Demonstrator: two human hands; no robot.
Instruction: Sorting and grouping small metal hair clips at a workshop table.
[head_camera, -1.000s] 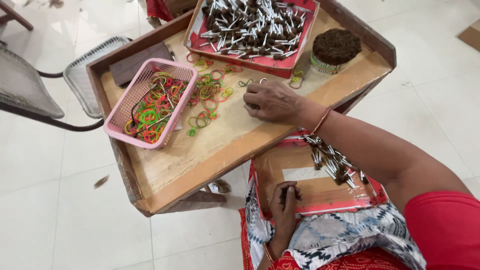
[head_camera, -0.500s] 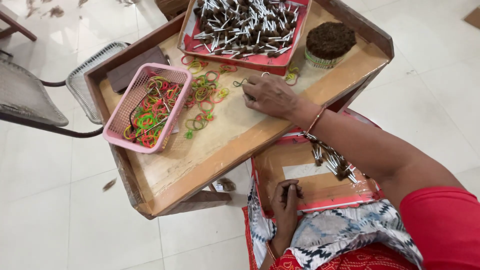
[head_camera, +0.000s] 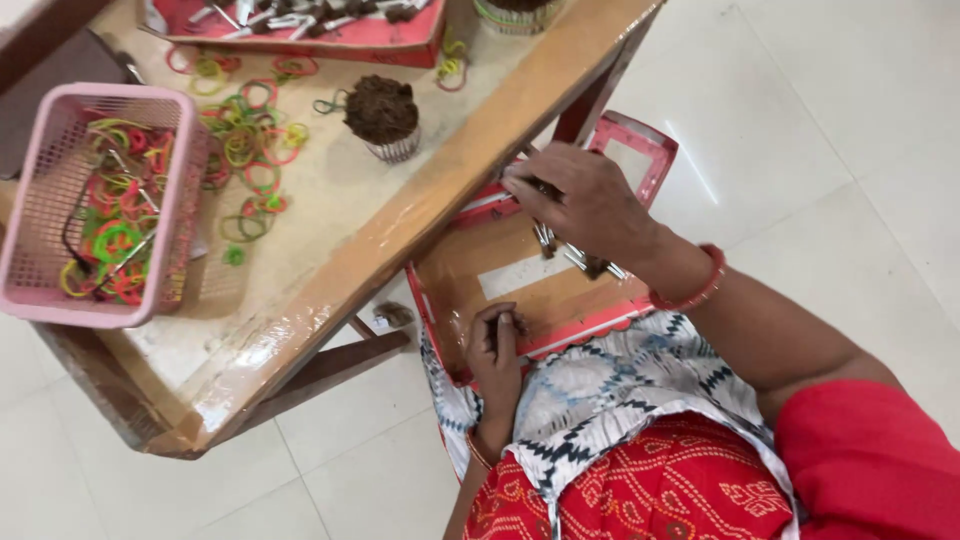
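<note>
The right hand (head_camera: 590, 205) has left the wooden worktop with raised edges (head_camera: 440, 190). A second ago it rested there among the loose coloured rubber bands (head_camera: 250, 150); now it is lower, over the flat red-rimmed cardboard tray (head_camera: 530, 290) that lies on the person's lap. Its fingers are bent and pinched together on some of the small dark sticks with silver ends (head_camera: 585, 258), at the far edge of the tray; more of these sticks lie under the palm. How many it holds I cannot tell.

The left hand (head_camera: 497, 350) has stayed at the near edge of the same tray, fingers curled close; it seems to hold something small and dark, but this is too little to be sure.

I judge that the work has moved from the bands on the worktop to the sticks on the lap, so a bunch is perhaps being collected now.

On the worktop stand a pink plastic mesh basket (head_camera: 60, 230) with coloured bands inside, a small ribbed cup heaped with brown stuff (head_camera: 382, 115), and, at the far edge, a red tray (head_camera: 300, 35) with more sticks.
</note>
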